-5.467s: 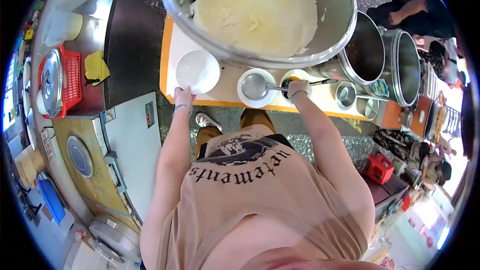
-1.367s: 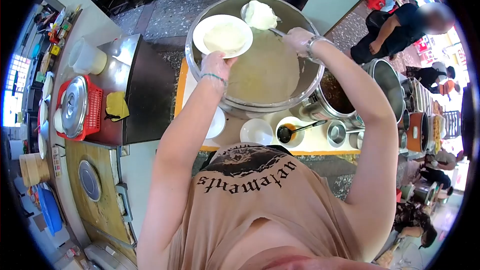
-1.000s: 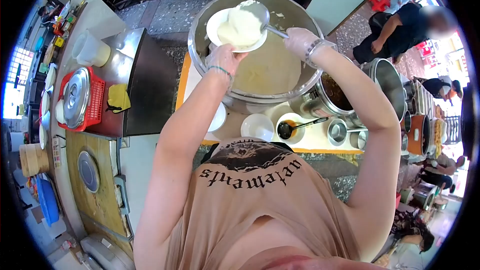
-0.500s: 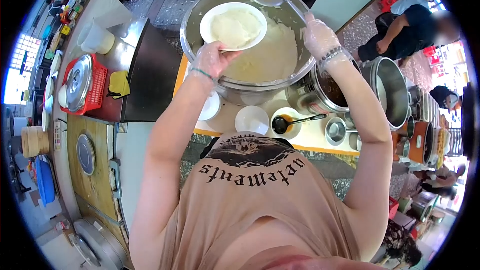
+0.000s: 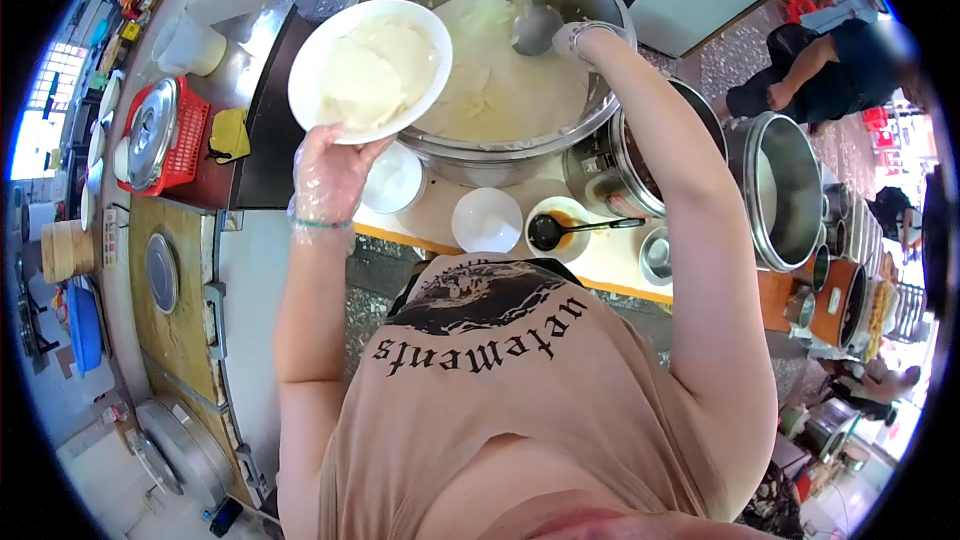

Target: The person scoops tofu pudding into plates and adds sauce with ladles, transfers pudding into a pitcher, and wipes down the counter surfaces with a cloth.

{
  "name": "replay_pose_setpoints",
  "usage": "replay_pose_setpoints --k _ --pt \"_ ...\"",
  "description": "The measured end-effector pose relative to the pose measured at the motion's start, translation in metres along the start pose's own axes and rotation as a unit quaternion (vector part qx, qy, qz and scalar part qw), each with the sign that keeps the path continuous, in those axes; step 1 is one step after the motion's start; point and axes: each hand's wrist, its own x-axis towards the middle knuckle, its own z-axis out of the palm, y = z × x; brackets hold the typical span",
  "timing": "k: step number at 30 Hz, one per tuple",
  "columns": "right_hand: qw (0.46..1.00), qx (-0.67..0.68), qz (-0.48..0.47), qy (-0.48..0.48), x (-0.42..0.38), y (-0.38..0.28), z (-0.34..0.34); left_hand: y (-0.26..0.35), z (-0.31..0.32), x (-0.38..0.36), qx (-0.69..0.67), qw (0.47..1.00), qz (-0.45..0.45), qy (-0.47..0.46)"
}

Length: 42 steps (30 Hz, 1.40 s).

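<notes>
My left hand (image 5: 332, 175), in a clear plastic glove, grips the near rim of a white bowl (image 5: 434, 105). A mound of smooth, pale tofu pudding (image 5: 370, 70) sits in the bowl, which is at the left edge of a big metal pot (image 5: 605, 0). More of the same pale pudding (image 5: 490, 90) fills the lower part of the pot. My right hand (image 5: 568, 42) reaches down inside, its fingers mostly hidden behind the wrist. Beside it, the ladle's round metal head (image 5: 537, 30) rests at the pudding's surface; its handle is hidden.
Below the pot stand white bowls (image 5: 487, 221), one with a black ladle (image 5: 546, 232) in brown liquid. Metal pots (image 5: 785, 190) line the right side. At left are a red basket (image 5: 190, 135) with a lid and a yellow cloth (image 5: 230, 135). A person (image 5: 850, 70) is at far right.
My left hand has brought the bowl left and closer to me. The ladle has gone from above the pot's far rim down to the pudding, my right hand lowering into the pot.
</notes>
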Motion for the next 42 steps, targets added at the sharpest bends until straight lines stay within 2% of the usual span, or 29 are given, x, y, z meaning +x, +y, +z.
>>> replay_pose_setpoints --k 1,4,7,10,14,16,17,18,19,23,25,26,28,29,30,31,32,33,34,35,36,38,39,41,42 --pt "0.999 -0.027 -0.015 -0.040 0.022 0.004 0.010 0.001 0.000 -0.007 -0.002 1.000 0.000 0.004" --pt "0.994 -0.095 -0.028 -0.041 0.034 0.004 0.019 0.006 -0.009 -0.022 0.007 0.999 0.032 0.031" --pt "0.980 0.196 -0.012 0.015 0.198 0.115 0.151 0.009 -0.017 -0.033 0.010 0.997 0.041 0.057" --pt "1.000 0.006 -0.001 -0.026 0.011 0.011 0.015 0.011 -0.024 -0.037 0.018 0.997 0.038 0.063" --pt "1.000 0.004 -0.023 -0.020 0.003 -0.001 0.019 0.014 -0.028 -0.035 0.010 0.997 0.045 0.062" --pt "0.991 0.123 -0.052 0.032 -0.010 -0.007 0.012 0.013 -0.036 -0.034 -0.003 0.998 0.037 0.055" --pt "0.991 0.121 -0.052 0.033 -0.007 -0.010 0.010 0.013 -0.039 -0.032 -0.013 0.998 0.030 0.047" --pt "0.956 0.292 0.033 -0.007 -0.001 -0.015 0.012 0.014 -0.042 -0.031 -0.014 0.998 0.032 0.046" --pt "0.883 0.453 0.117 -0.047 0.004 -0.020 0.014 0.014 -0.043 -0.030 -0.011 0.999 0.028 0.043" --pt "0.858 0.487 0.159 -0.031 0.013 -0.033 0.006 0.013 -0.048 -0.029 -0.017 0.999 0.020 0.025" --pt "0.952 0.290 0.093 -0.042 0.013 -0.034 -0.007 0.014 -0.043 -0.031 -0.025 0.999 0.023 0.026" --pt "0.952 0.289 0.091 -0.043 0.015 -0.033 -0.005 0.014 -0.041 -0.032 -0.033 0.999 0.021 0.026" --pt "0.947 0.280 0.145 0.062 0.022 -0.024 0.007 0.013 -0.044 -0.033 -0.040 0.999 0.021 0.026" --pt "0.948 0.279 0.142 0.060 0.037 -0.013 0.023 0.013 -0.045 -0.033 -0.045 0.998 0.022 0.022" --pt "0.997 0.048 0.053 -0.012 0.061 0.001 0.045 0.013 -0.045 -0.033 -0.047 0.998 0.023 0.025" --pt "0.978 -0.185 -0.039 -0.083 0.072 0.009 0.058 0.013 -0.045 -0.033 -0.043 0.998 0.024 0.026" --pt "0.958 -0.244 -0.138 -0.060 0.067 0.012 0.056 0.012 -0.045 -0.033 -0.038 0.999 0.025 0.027" --pt "0.958 -0.246 -0.137 -0.061 0.049 0.005 0.044 0.012 -0.046 -0.033 -0.040 0.999 0.025 0.027" --pt "0.990 -0.111 -0.080 -0.019 0.021 -0.011 0.025 0.012 -0.046 -0.032 -0.042 0.998 0.022 0.029" --pt "0.999 0.027 -0.022 0.026 0.007 -0.020 0.013 0.012 -0.046 -0.032 -0.043 0.998 0.019 0.031" --pt "0.999 0.026 -0.021 0.026 0.016 -0.020 0.019 0.012 -0.045 -0.031 -0.043 0.998 0.019 0.031" --pt "0.990 0.135 -0.010 0.041 0.041 -0.022 0.035 0.012 -0.043 -0.031 -0.041 0.998 0.014 0.040" --pt "0.990 0.135 -0.010 0.042 0.033 -0.027 0.025 0.012 -0.043 -0.031 -0.041 0.998 0.015 0.039" --pt "0.949 0.304 0.076 -0.038 0.009 -0.043 -0.011 0.010 -0.043 -0.031 -0.020 0.999 0.020 0.032" --pt "0.949 0.304 0.076 -0.037 0.012 -0.042 -0.010 0.010 -0.043 -0.031 -0.020 0.999 0.021 0.032"
